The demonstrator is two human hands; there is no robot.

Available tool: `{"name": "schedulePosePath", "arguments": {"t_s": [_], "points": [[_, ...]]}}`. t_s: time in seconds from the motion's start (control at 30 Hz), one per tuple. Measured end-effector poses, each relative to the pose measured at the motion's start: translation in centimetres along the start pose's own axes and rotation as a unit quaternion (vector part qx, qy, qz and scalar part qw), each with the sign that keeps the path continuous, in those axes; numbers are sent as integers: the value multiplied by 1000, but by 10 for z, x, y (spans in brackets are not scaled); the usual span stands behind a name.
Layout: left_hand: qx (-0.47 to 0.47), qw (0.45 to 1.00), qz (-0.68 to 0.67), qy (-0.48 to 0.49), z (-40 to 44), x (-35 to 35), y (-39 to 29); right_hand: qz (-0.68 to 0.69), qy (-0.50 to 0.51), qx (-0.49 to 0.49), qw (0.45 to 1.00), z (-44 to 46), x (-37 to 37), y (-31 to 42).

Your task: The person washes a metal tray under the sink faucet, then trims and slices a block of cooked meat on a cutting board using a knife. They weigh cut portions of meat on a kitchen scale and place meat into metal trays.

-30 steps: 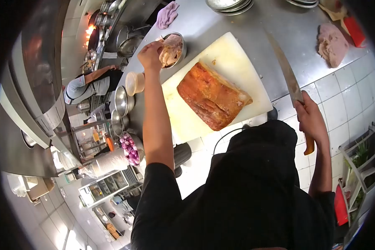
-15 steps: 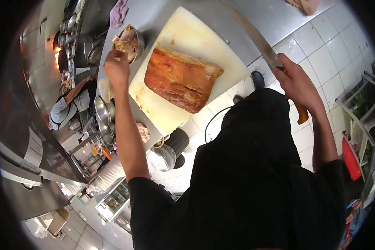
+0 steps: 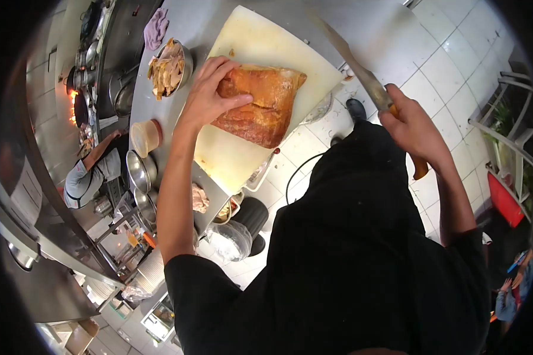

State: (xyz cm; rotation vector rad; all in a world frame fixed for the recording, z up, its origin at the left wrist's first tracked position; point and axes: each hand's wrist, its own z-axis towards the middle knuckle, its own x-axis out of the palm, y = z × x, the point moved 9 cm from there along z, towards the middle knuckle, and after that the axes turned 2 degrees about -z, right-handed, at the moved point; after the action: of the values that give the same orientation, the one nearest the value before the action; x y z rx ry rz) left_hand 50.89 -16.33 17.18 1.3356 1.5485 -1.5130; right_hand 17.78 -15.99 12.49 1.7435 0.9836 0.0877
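A browned slab of roast meat [image 3: 265,115] lies on a white cutting board [image 3: 249,35]. My left hand [image 3: 210,94] rests on its left end, with the thumb stretched across the top and the fingers spread toward the far edge. To the right of the board, my right hand [image 3: 416,124] is closed around the wooden handle of a long knife [image 3: 352,62]. The blade points up and away, apart from the meat. Left of the board, a metal bowl [image 3: 188,66] holds cut meat pieces [image 3: 167,68].
A purple cloth [image 3: 156,28] lies by the bowl on the steel table [image 3: 201,21]. Along the table's left side stand a plastic tub [image 3: 145,137] and metal bowls [image 3: 139,171]. A co-worker [image 3: 95,174] is beyond, near a flame [image 3: 73,106]. A black bin [image 3: 251,216] stands below.
My left hand has moved from the bowl's meat pieces onto the slab. My right hand still holds the knife at the right. The whole view has shifted slightly.
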Motion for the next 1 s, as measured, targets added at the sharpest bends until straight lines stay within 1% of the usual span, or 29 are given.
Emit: {"name": "schedulePosePath", "arguments": {"t_s": [0.1, 0.17, 0.23, 0.27, 0.3, 0.33, 0.37, 0.43, 0.5, 0.57, 0.63, 0.67, 0.7, 0.73, 0.77, 0.8, 0.87, 0.9, 0.93, 1.0], "points": [[2, 999, 15, -35, -9, -1, 2, -9, -9, -1, 1000, -24, 16, 8], [12, 998, 28, -54, -18, 2, 4, -11, -38, -1, 999, -46, 25, 8], [-88, 994, -32, -57, -31, 7, 29, 5, -40, 20, 999, -66, 35, 3], [-80, 995, -32, -58, -40, 12, 29, -5, -44, 30, 999, -77, 40, 1], [-134, 988, -41, -71, -54, 13, 36, -5, -49, 30, 998, -88, 45, 0], [-189, 977, -49, -84, -68, 13, 45, -10, -49, 51, 997, -99, 50, -4], [-188, 977, -48, -88, -79, 14, 43, -16, -46, 70, 996, -108, 56, -7], [-304, 949, -16, -79, -106, 21, 49, -17, -59, 64, 996, -122, 69, -8], [-319, 942, -2, -103, -125, 29, 44, -22, -62, 59, 996, -133, 80, -4], [-360, 923, 9, -136, -138, 27, 39, -35, -66, 53, 996, -133, 85, 7], [-354, 921, -15, -161, -150, 34, 34, -45, -67, 18, 997, -130, 92, 15], [-235, 944, 21, -232, -152, 27, 0, -52, -68, -5, 996, -129, 92, 21], [-112, 946, 57, -298, -159, 23, -38, -58, -75, -5, 995, -128, 88, 26], [-110, 945, 52, -302, -166, 31, -58, -67, -50, 9, 996, -125, 91, 29], [-58, 954, 84, -283, -170, 43, -89, -77, -20, 22, 997, -123, 95, 30], [-7, 957, 116, -264, -171, 51, -109, -87, -21, 9, 996, -119, 96, 31], [-17, 949, 104, -297, -171, 70, -90, -110, -2, 6, 994, -110, 97, 29], [-22, 942, 96, -320, -169, 70, -87, -122, 14, 8, 992, -105, 98, 28], [-27, 938, 78, -338, -169, 70, -85, -129, 3, -6, 992, -102, 97, 30], [-32, 933, 79, -350, -164, 70, -84, -138, 16, -15, 990, -93, 94, 30]]}}
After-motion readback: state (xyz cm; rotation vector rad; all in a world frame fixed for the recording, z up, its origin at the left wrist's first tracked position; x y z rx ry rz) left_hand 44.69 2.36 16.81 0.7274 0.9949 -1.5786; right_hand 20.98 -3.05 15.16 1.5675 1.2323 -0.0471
